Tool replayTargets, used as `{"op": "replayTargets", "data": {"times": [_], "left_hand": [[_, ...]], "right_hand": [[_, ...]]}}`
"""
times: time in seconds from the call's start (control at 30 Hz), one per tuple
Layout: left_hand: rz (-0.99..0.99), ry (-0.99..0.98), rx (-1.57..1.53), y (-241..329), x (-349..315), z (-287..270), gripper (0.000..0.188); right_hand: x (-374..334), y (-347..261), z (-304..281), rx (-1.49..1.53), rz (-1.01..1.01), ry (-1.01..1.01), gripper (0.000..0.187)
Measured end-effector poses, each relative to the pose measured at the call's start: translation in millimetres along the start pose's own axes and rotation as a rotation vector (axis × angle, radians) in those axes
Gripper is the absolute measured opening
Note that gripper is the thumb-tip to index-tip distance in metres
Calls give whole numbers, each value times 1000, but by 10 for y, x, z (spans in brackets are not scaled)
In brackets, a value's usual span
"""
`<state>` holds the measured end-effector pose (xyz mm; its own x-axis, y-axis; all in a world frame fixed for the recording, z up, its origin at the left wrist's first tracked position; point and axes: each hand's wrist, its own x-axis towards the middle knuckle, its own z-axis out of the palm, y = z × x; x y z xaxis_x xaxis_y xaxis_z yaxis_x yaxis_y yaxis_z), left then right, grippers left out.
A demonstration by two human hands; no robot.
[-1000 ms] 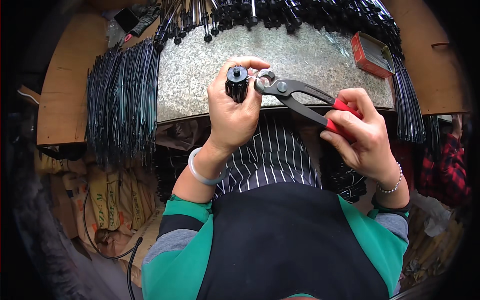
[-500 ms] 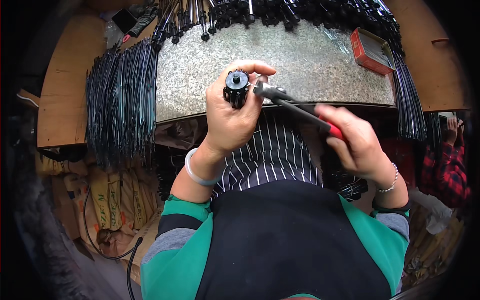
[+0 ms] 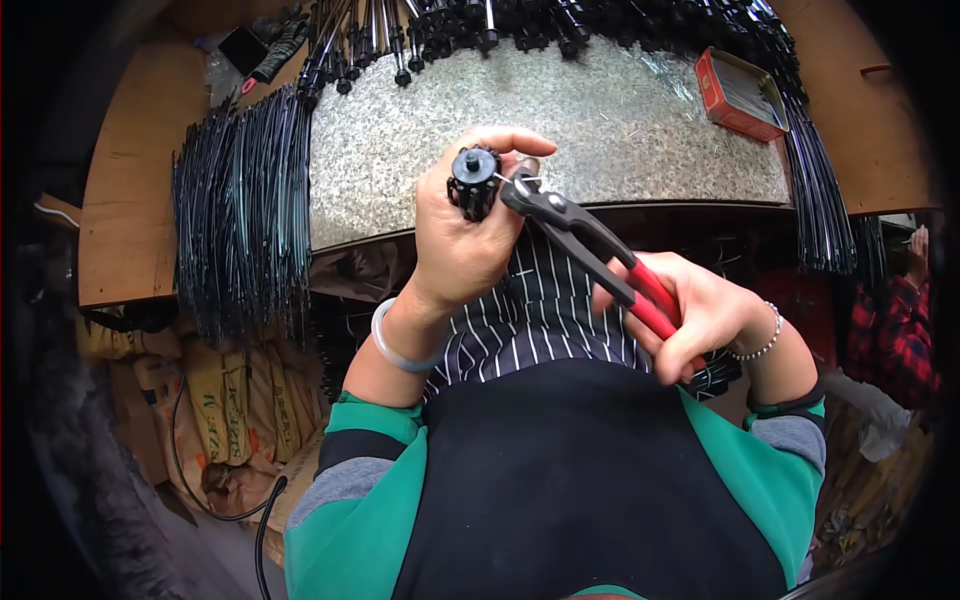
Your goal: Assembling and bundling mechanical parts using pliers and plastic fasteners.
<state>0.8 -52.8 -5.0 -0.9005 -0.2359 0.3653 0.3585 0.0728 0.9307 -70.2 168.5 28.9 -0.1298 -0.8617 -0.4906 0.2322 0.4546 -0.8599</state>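
Observation:
My left hand (image 3: 458,245) is wrapped round a black umbrella frame (image 3: 475,180), held with its round hub end up. A short pale wire (image 3: 505,178) sticks out beside the hub near my thumb. The jaws of black pincers with red handles (image 3: 585,240) are at this wire; whether they bite on it cannot be made out. Around the red grips, the fingers of my right hand (image 3: 712,305) are closed, with the two handles slightly apart. Below my left hand, the frame's lower part is hidden.
A speckled stone worktop (image 3: 400,140) lies ahead. Dark thin rods (image 3: 245,205) hang in a thick bundle at its left, more rods (image 3: 820,200) at the right. Several black-ended shafts (image 3: 400,60) line the back. A red box (image 3: 740,95) of thin wires sits far right. Another person's plaid sleeve (image 3: 890,330) shows at right.
My right hand has moved down and a little left, and the pincers now angle more steeply, their handles seen apart. My left hand keeps the frame in nearly the same place.

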Motion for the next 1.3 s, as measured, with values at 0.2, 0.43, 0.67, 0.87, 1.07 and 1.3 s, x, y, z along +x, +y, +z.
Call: {"op": "replayTargets", "data": {"times": [0.2,0.43,0.67,0.87,1.07,1.3], "left_hand": [[-28,0,-68,-58,2,25,29],[-33,-2,-55,-31,-9,11,33],[-143,82,10,35,-12,66,16],[-52,-19,64,10,0,54,20],[175,-97,362,-4,88,32,22],[-50,-37,-571,171,271,-253,43]], "right_hand": [[82,153,-61,-1053,-735,587,53],[68,39,31,-696,-393,422,58],[140,185,-79,-801,-491,406,53],[-44,52,-196,-969,-385,535,28],[-138,-105,-198,-1142,-245,599,32],[79,498,-769,-1283,-127,1043,37]]}}
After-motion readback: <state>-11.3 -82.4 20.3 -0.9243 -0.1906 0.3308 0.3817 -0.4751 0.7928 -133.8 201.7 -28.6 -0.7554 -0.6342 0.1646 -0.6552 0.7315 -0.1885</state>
